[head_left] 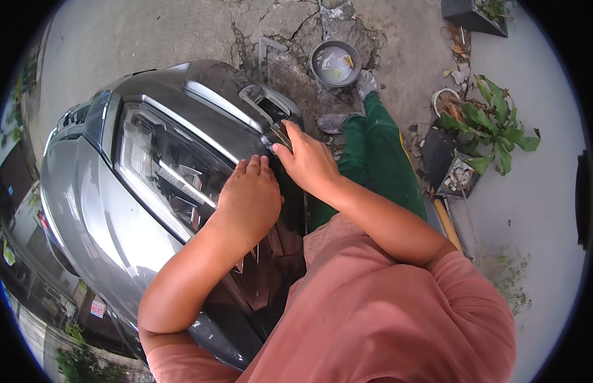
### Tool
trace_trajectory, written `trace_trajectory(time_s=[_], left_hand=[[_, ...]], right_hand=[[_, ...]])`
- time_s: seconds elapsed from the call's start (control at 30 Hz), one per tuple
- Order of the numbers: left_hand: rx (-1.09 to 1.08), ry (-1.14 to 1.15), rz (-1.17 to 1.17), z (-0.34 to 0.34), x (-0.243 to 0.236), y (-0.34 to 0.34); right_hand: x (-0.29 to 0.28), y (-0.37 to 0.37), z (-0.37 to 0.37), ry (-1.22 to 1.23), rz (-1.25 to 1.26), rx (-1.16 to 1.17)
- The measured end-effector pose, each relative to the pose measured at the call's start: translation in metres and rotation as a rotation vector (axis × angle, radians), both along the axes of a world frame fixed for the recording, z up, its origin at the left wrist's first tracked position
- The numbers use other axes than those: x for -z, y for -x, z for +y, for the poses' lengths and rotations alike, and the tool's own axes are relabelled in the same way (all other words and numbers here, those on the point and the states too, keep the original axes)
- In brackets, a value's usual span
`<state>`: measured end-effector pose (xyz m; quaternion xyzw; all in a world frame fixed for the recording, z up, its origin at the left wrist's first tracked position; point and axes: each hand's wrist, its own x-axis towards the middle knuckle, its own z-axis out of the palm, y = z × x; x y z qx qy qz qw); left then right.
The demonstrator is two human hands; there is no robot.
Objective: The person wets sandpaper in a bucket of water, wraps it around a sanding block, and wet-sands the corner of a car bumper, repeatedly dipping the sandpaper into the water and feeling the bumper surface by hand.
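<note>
A grey car point(86, 198) stands close on my left, with its long clear lamp point(175, 163) and silver trim strips facing up at me. My left hand point(250, 195) lies flat on the bodywork at the lamp's edge, fingers together and stretched out. Just beyond it, my right hand point(307, 159) is at the bumper corner, thumb and index finger on either side of a small dark piece with a yellowish edge point(280, 136). What that piece is does not show clearly. A dark-framed opening point(271, 105) in the bumper lies past my right fingertips.
A round grey basin point(335, 48) of cloudy water, with a yellowish piece in it, sits on cracked concrete by my shoe point(366, 84). To the right are a leafy plant point(494, 127), dark planters point(440, 150) and a pale wall point(539, 210).
</note>
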<state>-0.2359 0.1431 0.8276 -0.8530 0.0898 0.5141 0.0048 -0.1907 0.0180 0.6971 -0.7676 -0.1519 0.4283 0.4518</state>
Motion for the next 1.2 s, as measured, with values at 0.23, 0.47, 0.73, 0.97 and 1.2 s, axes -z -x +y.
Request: trace_trajectory(time_s=[0.23, 0.47, 0.73, 0.97, 1.2], left_hand=[[-0.037, 0.153, 0.073, 0.005, -0.009, 0.004], [-0.055, 0.204, 0.008, 0.007, -0.001, 0.002], [-0.117, 0.202, -0.006, 0.009, 0.006, 0.002], [-0.12, 0.205, 0.0, 0.009, 0.006, 0.002], [-0.142, 0.208, -0.019, 0.01, 0.007, -0.005]], right_hand=[[-0.008, 0.009, -0.006, -0.006, -0.073, -0.029], [0.0, 0.005, -0.001, 0.001, -0.078, -0.039], [0.004, 0.005, 0.005, -0.018, -0.1, -0.035], [0.01, -0.003, 0.014, -0.039, -0.098, -0.026], [0.015, -0.01, 0.019, -0.046, -0.117, -0.001]])
